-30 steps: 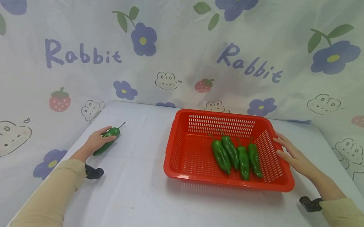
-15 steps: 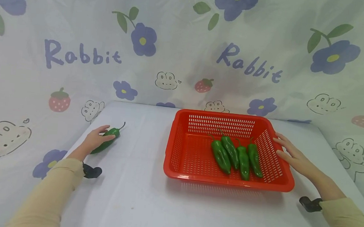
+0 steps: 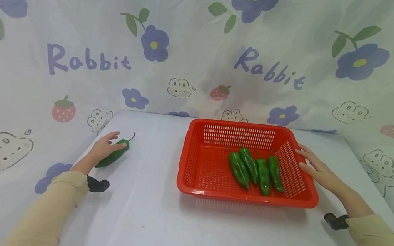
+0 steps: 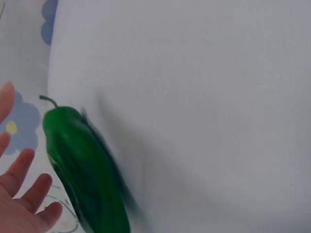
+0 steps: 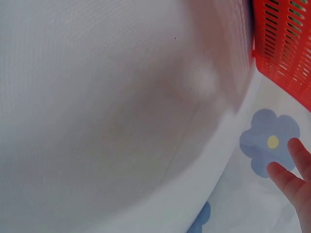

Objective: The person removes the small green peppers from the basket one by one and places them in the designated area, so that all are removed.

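At the left of the table in the head view lies a long green pepper, its thin stem pointing away. My left hand hovers over its near side with spread fingers and partly covers it. The left wrist view has the same pepper whole-bodied beside the parted fingers, which are not wrapped round it. On the right, my right hand reaches the right rim of a red plastic basket, fingers extended right at the edge. Several green peppers lie side by side inside the basket's right half.
A white cloth covers the table. Behind it hangs a printed curtain with flowers, rabbits and lettering. Black wrist cameras are strapped on both wrists. The basket's slotted wall shows in the right wrist view.
The left hand's fingers have loosened and lifted from the pepper, which has slid slightly toward the near left. My right hand and the basket have stayed put.
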Demonstrator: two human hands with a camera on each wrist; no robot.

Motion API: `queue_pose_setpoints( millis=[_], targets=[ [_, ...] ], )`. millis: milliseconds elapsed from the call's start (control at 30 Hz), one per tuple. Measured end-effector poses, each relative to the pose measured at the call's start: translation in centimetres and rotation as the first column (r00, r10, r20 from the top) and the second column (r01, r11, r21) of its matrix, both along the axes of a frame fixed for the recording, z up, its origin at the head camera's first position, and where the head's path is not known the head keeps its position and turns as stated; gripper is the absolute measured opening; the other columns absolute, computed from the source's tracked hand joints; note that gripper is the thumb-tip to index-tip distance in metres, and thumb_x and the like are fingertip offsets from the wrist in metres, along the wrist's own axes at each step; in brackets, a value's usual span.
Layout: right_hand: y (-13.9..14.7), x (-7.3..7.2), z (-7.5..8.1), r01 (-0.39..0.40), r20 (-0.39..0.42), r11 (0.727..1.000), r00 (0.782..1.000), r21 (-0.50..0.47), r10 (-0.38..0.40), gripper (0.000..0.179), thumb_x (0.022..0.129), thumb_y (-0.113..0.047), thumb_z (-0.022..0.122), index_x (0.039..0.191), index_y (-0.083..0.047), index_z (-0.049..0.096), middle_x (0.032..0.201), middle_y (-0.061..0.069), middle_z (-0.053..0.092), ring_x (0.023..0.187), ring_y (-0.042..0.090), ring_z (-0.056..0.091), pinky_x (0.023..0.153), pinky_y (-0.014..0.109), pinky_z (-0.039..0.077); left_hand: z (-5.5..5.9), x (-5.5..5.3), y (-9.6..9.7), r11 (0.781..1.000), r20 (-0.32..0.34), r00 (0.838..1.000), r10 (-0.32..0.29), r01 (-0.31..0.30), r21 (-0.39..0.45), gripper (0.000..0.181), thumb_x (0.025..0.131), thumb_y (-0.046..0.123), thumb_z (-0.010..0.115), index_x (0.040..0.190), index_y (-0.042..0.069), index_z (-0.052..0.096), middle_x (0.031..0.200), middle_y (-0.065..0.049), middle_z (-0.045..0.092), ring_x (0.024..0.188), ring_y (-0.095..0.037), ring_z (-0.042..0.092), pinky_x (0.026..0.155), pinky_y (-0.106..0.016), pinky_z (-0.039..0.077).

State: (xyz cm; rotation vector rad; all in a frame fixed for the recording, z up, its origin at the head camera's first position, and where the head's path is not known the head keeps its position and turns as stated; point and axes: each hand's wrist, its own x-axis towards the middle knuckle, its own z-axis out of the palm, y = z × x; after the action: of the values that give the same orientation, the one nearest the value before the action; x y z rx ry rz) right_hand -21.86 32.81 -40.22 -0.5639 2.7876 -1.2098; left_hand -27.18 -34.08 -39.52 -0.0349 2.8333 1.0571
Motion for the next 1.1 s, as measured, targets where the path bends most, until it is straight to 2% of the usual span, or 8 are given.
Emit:
queue_pose_setpoints(
  millis=[200,333,567,700,1100],
  targets=[
    [0.0,0.0,0.1,-0.009,-0.001,1.000,1.000,-0.006,0.009,0.055,0.093,-0.021,0.048,0.142,-0.007,0.027,0.151,0.019,0.007,0.131,0.047,0.014,0.086,0.067,0.032,1.1,-0.5,1.0,0.999,-0.015,1.000,-0.004,0.005,0.043,0.075,0.090,0.033,0.057,0.144,-0.001,0.017,0.142,-0.031,0.025,0.128,-0.051,0.023,0.103,-0.058,0.024],
    [0.0,0.0,0.1,-0.007,-0.001,1.000,1.000,-0.004,0.007,0.054,0.093,-0.020,0.048,0.142,-0.007,0.027,0.151,0.018,0.008,0.131,0.047,0.014,0.087,0.067,0.032,2.3,-0.7,1.8,0.997,-0.015,1.000,-0.016,0.017,0.071,0.075,0.090,0.032,0.057,0.145,0.001,0.016,0.143,-0.030,0.024,0.128,-0.050,0.023,0.103,-0.057,0.025],
    [0.2,-0.1,-0.1,-0.011,-0.012,1.000,1.000,-0.009,0.011,0.054,0.093,-0.018,0.049,0.141,-0.006,0.028,0.151,0.019,0.009,0.130,0.047,0.016,0.086,0.067,0.032,4.3,-0.7,3.2,0.995,-0.038,0.997,-0.062,0.064,0.071,0.076,0.090,0.033,0.057,0.145,0.002,0.014,0.144,-0.029,0.024,0.129,-0.048,0.024,0.103,-0.057,0.026],
    [0.2,0.0,0.0,-0.007,-0.004,1.000,1.000,-0.012,0.007,0.054,0.093,-0.017,0.049,0.141,-0.005,0.028,0.150,0.020,0.009,0.130,0.048,0.015,0.086,0.068,0.030,5.2,-0.7,4.1,0.994,-0.028,0.997,-0.072,0.074,0.084,0.078,0.090,0.037,0.056,0.146,0.005,0.013,0.146,-0.025,0.023,0.131,-0.045,0.024,0.103,-0.056,0.026],
    [0.1,-0.1,-0.1,-0.005,0.006,1.000,1.000,-0.004,0.005,0.053,0.094,-0.022,0.046,0.141,-0.006,0.027,0.151,0.020,0.007,0.129,0.049,0.015,0.087,0.068,0.030,7.7,-1.8,6.8,0.986,-0.045,0.992,-0.118,0.123,0.113,0.078,0.089,0.035,0.058,0.147,0.008,0.014,0.148,-0.021,0.023,0.132,-0.041,0.026,0.103,-0.056,0.028]
  ],
)
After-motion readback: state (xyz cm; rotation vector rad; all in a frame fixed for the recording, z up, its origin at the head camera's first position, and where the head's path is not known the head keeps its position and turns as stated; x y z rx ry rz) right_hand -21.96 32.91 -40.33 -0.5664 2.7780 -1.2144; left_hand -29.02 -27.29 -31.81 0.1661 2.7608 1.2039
